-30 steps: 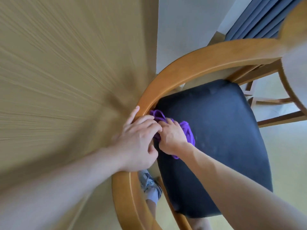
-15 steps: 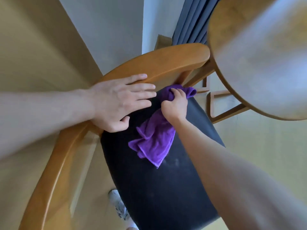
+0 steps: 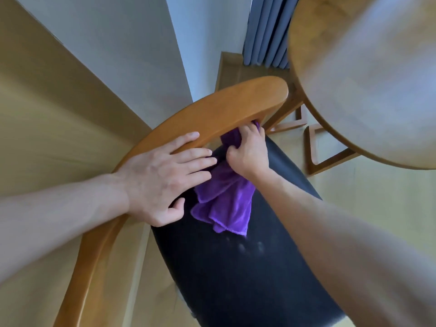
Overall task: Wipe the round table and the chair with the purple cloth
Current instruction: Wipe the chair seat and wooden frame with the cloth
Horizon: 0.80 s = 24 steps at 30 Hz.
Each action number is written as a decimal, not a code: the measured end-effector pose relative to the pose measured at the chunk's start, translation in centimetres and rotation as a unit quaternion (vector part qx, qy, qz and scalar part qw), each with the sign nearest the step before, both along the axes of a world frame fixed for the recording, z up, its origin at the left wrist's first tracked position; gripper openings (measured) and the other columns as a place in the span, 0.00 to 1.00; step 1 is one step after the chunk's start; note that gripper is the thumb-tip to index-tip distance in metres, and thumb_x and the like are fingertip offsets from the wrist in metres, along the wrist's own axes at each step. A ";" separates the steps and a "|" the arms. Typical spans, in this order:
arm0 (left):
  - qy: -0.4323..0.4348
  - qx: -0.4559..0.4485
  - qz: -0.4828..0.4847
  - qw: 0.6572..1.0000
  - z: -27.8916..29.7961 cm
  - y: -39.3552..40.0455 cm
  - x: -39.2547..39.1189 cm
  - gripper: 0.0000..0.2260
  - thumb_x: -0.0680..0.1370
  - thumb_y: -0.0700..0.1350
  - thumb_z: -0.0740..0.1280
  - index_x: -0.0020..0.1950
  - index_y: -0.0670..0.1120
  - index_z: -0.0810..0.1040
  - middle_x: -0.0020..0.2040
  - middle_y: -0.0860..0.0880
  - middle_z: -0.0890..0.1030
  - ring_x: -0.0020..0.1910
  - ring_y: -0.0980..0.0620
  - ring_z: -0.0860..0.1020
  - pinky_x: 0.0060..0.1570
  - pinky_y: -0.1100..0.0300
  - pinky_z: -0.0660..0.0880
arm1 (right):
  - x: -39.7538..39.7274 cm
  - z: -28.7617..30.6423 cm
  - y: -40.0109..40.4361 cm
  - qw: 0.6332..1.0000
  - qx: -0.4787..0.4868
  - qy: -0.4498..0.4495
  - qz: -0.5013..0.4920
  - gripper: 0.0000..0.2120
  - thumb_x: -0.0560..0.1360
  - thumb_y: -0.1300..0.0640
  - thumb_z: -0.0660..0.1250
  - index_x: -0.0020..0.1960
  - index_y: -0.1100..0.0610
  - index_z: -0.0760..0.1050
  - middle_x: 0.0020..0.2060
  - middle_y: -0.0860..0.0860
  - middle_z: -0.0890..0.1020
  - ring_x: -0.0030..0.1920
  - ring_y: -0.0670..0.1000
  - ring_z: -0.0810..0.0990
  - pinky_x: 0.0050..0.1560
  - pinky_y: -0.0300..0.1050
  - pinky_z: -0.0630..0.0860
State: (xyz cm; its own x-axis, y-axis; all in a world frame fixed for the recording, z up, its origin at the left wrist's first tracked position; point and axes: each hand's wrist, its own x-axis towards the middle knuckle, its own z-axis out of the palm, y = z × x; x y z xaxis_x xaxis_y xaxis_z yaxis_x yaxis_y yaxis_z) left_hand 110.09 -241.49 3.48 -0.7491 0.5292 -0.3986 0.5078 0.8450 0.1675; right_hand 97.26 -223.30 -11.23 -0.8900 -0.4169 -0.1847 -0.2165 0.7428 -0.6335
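A wooden chair with a curved backrest rail (image 3: 226,107) and a black padded seat (image 3: 236,279) fills the middle of the view. My left hand (image 3: 162,180) lies flat on the rail with straight, spread fingers. My right hand (image 3: 247,152) grips the purple cloth (image 3: 224,204) and holds its bunched top against the underside of the rail near its right end. The rest of the cloth hangs down onto the seat. The round wooden table (image 3: 377,79) sits at the upper right, close to the chair.
A white wall corner (image 3: 179,43) and a blue-grey curtain (image 3: 266,31) stand behind the chair. A tan wall panel (image 3: 47,114) runs along the left. The table's wooden base frame (image 3: 330,159) rests on the light wood floor beside the seat.
My right hand has carried the cloth from the seat's rear-left edge along under the rail towards its right end. My left hand went from curled on the rail to lying flat on it.
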 end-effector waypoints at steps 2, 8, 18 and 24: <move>0.021 -0.016 -0.006 1.000 -1.1 -0.4 0.2 0.30 0.67 0.51 0.68 0.67 0.41 0.81 0.73 0.39 0.76 0.76 0.42 0.71 0.81 0.39 0.52 | 0.9 -0.7 -0.8 0.993 0.098 -0.002 0.060 0.25 0.66 0.55 0.64 0.64 0.54 0.73 0.65 0.53 0.74 0.64 0.62 0.67 0.65 0.50 0.66; 0.076 -0.020 -0.023 0.997 -1.5 -0.1 0.3 0.30 0.69 0.53 0.67 0.69 0.41 0.80 0.74 0.39 0.75 0.77 0.42 0.69 0.82 0.40 0.49 | 10.6 -1.5 0.5 0.989 0.119 0.014 0.089 0.16 0.67 0.49 0.59 0.52 0.53 0.72 0.51 0.51 0.74 0.48 0.59 0.70 0.44 0.51 0.67; 0.130 0.002 -0.035 0.991 -2.1 -0.3 0.4 0.31 0.69 0.52 0.66 0.69 0.40 0.80 0.73 0.40 0.77 0.76 0.43 0.71 0.80 0.37 0.54 | 7.5 0.7 12.9 0.989 0.032 -0.042 -0.139 0.13 0.66 0.57 0.64 0.49 0.50 0.74 0.52 0.47 0.75 0.55 0.52 0.72 0.51 0.45 0.70; 0.154 -0.003 -0.050 0.987 -2.9 -0.6 0.5 0.31 0.70 0.55 0.62 0.69 0.41 0.79 0.72 0.40 0.77 0.75 0.42 0.71 0.81 0.38 0.52 | 16.1 -1.0 10.5 0.973 0.231 0.003 -0.024 0.13 0.65 0.56 0.64 0.50 0.53 0.69 0.53 0.53 0.73 0.51 0.60 0.71 0.45 0.52 0.67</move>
State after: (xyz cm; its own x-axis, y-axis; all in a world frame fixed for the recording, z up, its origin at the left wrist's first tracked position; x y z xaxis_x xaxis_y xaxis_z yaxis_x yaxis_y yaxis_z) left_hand 110.63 -242.07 0.59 -0.7794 0.6048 -0.1638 0.6146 0.7887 -0.0123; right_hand 113.33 -212.78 -12.25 -0.9078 -0.2487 -0.3378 -0.1776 0.9574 -0.2277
